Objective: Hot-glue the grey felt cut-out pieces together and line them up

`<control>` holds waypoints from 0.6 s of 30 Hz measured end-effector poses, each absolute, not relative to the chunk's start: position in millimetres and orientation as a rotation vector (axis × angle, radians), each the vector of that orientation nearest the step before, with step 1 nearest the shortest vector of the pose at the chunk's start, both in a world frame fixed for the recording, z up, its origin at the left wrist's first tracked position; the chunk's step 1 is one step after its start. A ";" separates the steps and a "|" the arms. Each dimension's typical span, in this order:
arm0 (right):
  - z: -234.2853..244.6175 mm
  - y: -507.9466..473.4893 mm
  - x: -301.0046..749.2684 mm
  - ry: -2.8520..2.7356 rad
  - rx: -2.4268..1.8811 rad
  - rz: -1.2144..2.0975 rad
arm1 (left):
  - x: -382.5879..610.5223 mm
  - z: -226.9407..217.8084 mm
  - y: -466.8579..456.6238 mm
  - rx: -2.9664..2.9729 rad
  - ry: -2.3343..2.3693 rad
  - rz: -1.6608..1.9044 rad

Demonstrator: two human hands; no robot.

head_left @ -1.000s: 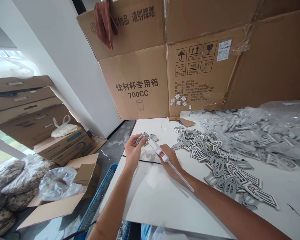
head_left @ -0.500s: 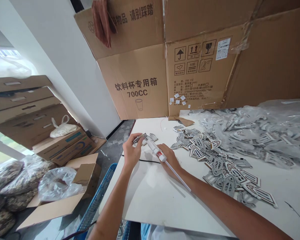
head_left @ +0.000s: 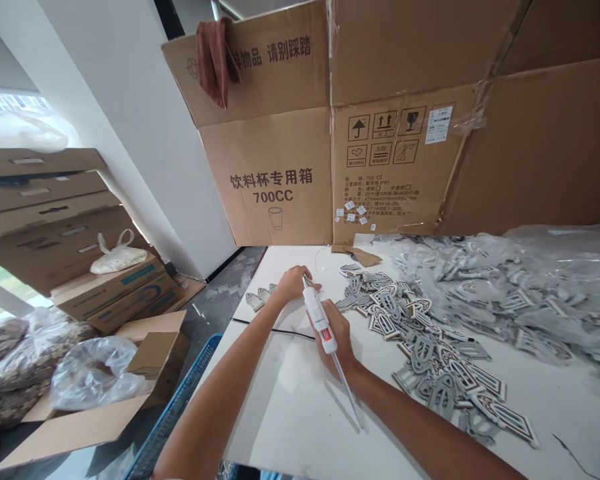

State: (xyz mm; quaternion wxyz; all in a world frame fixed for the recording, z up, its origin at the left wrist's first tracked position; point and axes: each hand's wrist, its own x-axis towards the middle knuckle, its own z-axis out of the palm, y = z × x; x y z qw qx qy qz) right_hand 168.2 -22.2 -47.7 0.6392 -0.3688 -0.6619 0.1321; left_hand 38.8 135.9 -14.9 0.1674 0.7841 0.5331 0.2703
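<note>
My right hand (head_left: 333,340) is closed around a white hot-glue pen (head_left: 317,320), its translucent glue stick (head_left: 347,390) trailing out behind and its narrow tip up by my left hand (head_left: 293,283). That hand lies curled palm-down; whether it pins anything I cannot tell, since the fingers hide it. Just beside it lie small grey cut-out pieces (head_left: 257,299), and to my right spreads a heap of layered arched badges (head_left: 420,353), matte grey with white-and-brown edges, on a white board (head_left: 280,413), with more in a crinkled clear plastic bag (head_left: 510,287)
</note>
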 end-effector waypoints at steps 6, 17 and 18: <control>-44.4 -22.9 169.0 -1.475 -0.892 0.354 | 48.3 -7.9 150.2 2.476 1.430 0.594; -43.1 -22.7 170.2 -1.338 -1.016 0.464 | -136.0 6.5 84.9 1.863 1.863 0.775; -42.9 -23.4 170.7 -1.329 -1.031 0.471 | -145.4 3.4 77.9 1.762 1.824 0.933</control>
